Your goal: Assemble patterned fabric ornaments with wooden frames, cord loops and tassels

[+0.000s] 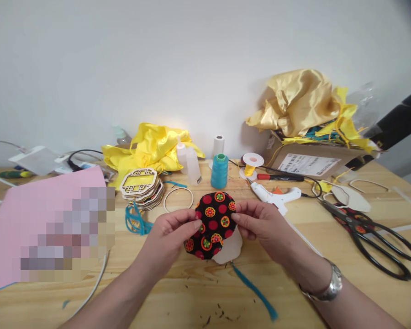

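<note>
Fabric disc (213, 224) between both hands, left grip (173, 233), right grip (258, 224) pinching opposite edges

Your hands meet at the centre of the frame, over the table (178, 292).

Your left hand (169, 235) and right hand (260, 224) flank the fabric disc (214, 221). Behind it stands the thread cone (219, 171); the glue gun (274, 195) lies right of that, the scissors (370, 237) far right, the cardboard box (311, 160) upper right, the paper sheet (37, 219) left.

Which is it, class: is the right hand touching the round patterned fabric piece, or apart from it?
Touching. The head view shows the right hand pinching the right edge of the patterned fabric piece between thumb and fingers, with no gap.
</note>
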`<state>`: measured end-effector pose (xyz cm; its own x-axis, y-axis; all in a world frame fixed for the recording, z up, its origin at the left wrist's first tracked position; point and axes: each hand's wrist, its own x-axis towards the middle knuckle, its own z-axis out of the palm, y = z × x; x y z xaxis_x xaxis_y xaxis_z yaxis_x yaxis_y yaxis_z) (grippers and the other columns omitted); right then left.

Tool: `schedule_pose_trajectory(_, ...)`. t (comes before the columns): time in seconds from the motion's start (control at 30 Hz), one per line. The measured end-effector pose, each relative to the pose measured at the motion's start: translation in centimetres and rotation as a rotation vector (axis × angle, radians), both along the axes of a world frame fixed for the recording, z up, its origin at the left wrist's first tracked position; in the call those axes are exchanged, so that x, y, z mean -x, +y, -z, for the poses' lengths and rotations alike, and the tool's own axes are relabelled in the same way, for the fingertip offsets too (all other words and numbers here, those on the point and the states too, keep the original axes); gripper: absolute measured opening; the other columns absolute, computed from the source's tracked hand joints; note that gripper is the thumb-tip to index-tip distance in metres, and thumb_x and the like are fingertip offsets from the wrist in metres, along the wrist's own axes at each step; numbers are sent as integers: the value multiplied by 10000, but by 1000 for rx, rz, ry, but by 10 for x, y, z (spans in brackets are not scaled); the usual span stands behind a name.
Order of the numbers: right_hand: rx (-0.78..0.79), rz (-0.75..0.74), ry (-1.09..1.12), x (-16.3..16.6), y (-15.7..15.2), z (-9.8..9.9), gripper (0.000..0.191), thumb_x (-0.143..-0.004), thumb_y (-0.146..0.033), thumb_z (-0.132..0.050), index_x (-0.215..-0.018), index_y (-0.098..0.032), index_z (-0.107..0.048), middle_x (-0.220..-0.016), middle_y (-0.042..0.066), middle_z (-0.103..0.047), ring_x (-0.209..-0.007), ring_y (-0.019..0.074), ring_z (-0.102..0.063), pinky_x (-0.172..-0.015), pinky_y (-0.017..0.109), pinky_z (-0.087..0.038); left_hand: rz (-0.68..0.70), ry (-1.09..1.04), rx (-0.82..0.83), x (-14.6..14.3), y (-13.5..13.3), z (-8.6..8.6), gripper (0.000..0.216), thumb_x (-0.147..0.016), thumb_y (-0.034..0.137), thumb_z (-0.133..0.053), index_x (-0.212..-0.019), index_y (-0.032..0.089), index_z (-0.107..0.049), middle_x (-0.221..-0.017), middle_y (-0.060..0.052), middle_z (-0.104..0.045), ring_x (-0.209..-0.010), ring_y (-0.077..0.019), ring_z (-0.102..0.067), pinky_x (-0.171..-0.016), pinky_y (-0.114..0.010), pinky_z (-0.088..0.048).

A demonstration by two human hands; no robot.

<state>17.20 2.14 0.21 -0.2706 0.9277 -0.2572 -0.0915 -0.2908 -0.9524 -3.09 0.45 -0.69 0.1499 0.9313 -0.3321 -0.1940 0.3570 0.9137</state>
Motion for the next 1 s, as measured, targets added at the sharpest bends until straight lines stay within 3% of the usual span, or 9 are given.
schedule_pose_trajectory(0.4, -15, 15, -76, -2, 2, 1, 279, -733, -415, -671, -670, -148, -619, -477, -49, -502, -441, 52, -386, -432, 195, -249, 18, 129, -29, -1, 1, -2, 224, -716, 364, -715, -836, 175, -727, -739, -28, -724, -646, -169, -655, -605, -266, -523)
schedule_pose_trajectory(0.57, 5, 48, -64, -3, 3, 3, 270, -682, -395, -711, -644, -151, -601, -493, -47, -521, -439, 49, -391, -429, 195, -251, 17, 312, -60, -1, 1, -8, 305, -705, 449, -695, -838, 177, -728, -714, -17, -715, -608, -153, -620, -551, -242, -479)
schedule_pose_trajectory(0.67, -20, 93, -61, -5, 4, 4, 256, -695, -380, -709, -663, -149, -602, -482, -52, -516, -435, 46, -393, -427, 188, -259, 17, 562, -133, 4, 4, -13, 375, -757, 534, -588, -730, 178, -702, -637, -13, -682, -580, -168, -602, -529, -258, -449)
schedule_pose_trajectory(0.77, -30, 136, -48, -9, 6, 4, 255, -690, -372, -723, -680, -146, -606, -502, -45, -534, -443, 45, -412, -426, 180, -266, 20, 1107, -352, 15, 12, -15, 446, -822, 531, -475, -591, 199, -661, -553, -11, -621, -583, -184, -578, -538, -279, -409)
schedule_pose_trajectory(0.83, -21, 151, -30, -12, 8, 4, 262, -678, -370, -736, -677, -143, -605, -504, -42, -539, -438, 41, -414, -420, 175, -261, 45, 1344, -520, 20, 17, -12, 434, -836, 479, -470, -555, 206, -658, -762, -52, -680, -723, -221, -608, -656, -333, -442)
schedule_pose_trajectory(0.9, -11, 153, -11, -13, 8, 4, 267, -675, -366, -743, -668, -140, -603, -509, -40, -544, -432, 36, -410, -414, 170, -257, -37, 1474, -699, 21, 19, -9, 368, -820, 427, -521, -565, 205, -667, -1032, -92, -664, -970, -296, -577, -852, -440, -413)
schedule_pose_trajectory(1.0, -15, 115, 26, -13, 5, 3, 249, -696, -355, -739, -686, -139, -616, -545, -32, -567, -443, 31, -422, -423, 163, -275, -224, 1411, -852, 17, 15, -8, 213, -799, 360, -580, -709, 203, -692, -1274, -105, -555, -1183, -349, -446, -994, -532, -298)
